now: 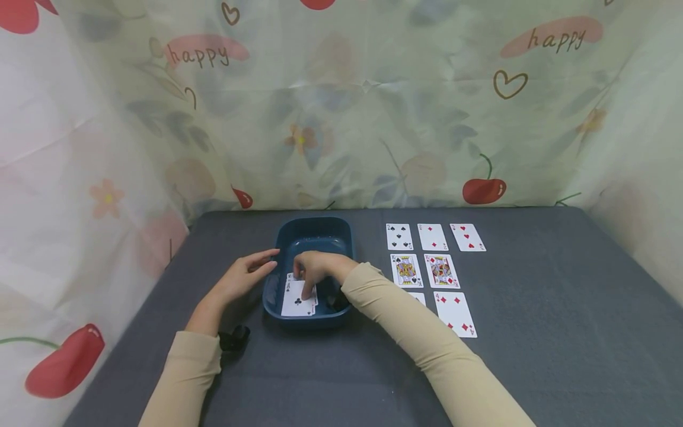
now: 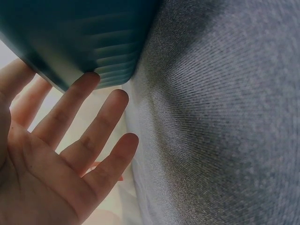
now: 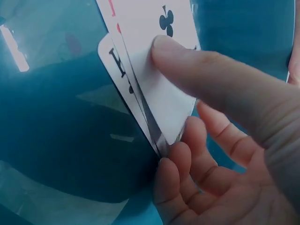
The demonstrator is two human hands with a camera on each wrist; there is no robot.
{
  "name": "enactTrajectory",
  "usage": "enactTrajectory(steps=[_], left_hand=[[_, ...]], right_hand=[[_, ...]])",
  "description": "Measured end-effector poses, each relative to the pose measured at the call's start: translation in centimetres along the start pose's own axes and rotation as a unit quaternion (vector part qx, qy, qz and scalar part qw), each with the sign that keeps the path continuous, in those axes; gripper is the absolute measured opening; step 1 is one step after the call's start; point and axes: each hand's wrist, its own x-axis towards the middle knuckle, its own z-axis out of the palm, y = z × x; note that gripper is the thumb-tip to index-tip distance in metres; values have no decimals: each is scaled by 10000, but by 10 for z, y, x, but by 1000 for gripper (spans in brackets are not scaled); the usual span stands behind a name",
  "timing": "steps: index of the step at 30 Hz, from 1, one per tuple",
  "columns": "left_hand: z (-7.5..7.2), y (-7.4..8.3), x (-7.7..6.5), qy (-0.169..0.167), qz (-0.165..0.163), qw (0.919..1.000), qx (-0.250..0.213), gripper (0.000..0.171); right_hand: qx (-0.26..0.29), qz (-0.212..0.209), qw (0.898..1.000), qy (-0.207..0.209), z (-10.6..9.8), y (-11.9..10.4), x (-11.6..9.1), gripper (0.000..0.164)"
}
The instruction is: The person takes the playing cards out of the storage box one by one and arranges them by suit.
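The table [image 1: 576, 332] is dark grey. A pale cloth [image 1: 368, 112] hangs behind its far side, with "happy" on two pink patches [image 1: 555, 37]. A red cherry [image 1: 484, 191] is printed low on the right, an orange flower [image 1: 301, 140] left of the middle.

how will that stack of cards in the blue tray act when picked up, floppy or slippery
The cards look thin, so are probably light and slightly bendy in the right hand. They may slide over one another, since they lie unevenly stacked, with a K corner jutting out. Rolling seems unlikely, given their flat shape.
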Motion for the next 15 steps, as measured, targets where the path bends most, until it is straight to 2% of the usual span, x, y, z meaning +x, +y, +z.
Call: enactTrajectory(steps=[6, 15], left_hand=[[0, 1, -1, -45, -23, 10000, 7, 54], [0, 0, 0, -35, -35, 10000, -12, 54]], right_hand=[[72, 14, 9999, -107, 0, -2, -2, 42], [-486, 260, 9985, -7, 0, -6, -3, 55]])
